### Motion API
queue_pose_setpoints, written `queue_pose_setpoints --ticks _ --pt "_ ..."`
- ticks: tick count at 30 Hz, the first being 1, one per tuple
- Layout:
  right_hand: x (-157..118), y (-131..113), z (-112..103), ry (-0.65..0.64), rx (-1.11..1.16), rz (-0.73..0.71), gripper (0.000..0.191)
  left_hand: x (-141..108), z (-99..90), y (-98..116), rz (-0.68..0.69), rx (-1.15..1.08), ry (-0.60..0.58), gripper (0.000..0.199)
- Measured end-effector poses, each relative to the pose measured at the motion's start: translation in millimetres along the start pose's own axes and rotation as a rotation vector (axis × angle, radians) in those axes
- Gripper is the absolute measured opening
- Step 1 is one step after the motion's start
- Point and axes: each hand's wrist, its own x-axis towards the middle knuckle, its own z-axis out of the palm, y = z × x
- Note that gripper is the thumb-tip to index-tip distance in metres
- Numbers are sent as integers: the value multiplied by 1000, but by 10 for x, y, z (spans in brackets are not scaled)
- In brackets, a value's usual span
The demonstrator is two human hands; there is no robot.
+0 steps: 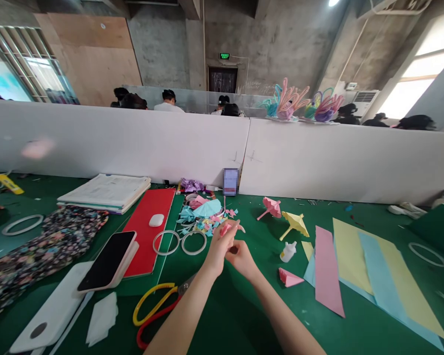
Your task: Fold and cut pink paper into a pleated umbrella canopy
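Observation:
My left hand (219,249) is raised above the middle of the green table, its fingers closed around a small pink piece of folded paper (225,229). Just below and to the right, my right hand (243,260) is curled with thumb and fingers pinched together against the left; whatever lies between them is hidden. Behind the hands spreads a heap of paper scraps (207,209) in blue, pink and yellow. To the right stand a pink paper umbrella (271,207) and a yellow paper umbrella (295,224). A small white glue bottle (288,252) and a folded pink paper piece (290,278) lie nearer.
Scissors (153,308) with yellow and red handles lie beside my left forearm. Further left are a phone (109,259), a red folder (144,222) and papers (107,190). Coloured paper sheets (355,256) cover the right. A white partition (133,143) bounds the back.

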Motion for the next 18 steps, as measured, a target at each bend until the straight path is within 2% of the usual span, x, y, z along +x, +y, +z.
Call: queue_pose_setpoints --ticks 7,13,16,18 --pt "-19 -70 -1 -9 122 -1 3 -45 29 23 -13 -109 -78 26" --pt "-123 -250 -12 -16 147 23 5 -62 -33 153 -76 -253 -138 23" --pt "-153 -367 -87 -94 130 59 6 -61 -84 244 -90 -331 -156 22" --pt "-157 -441 -146 -170 110 76 17 -60 -108 291 -98 -399 -177 21"
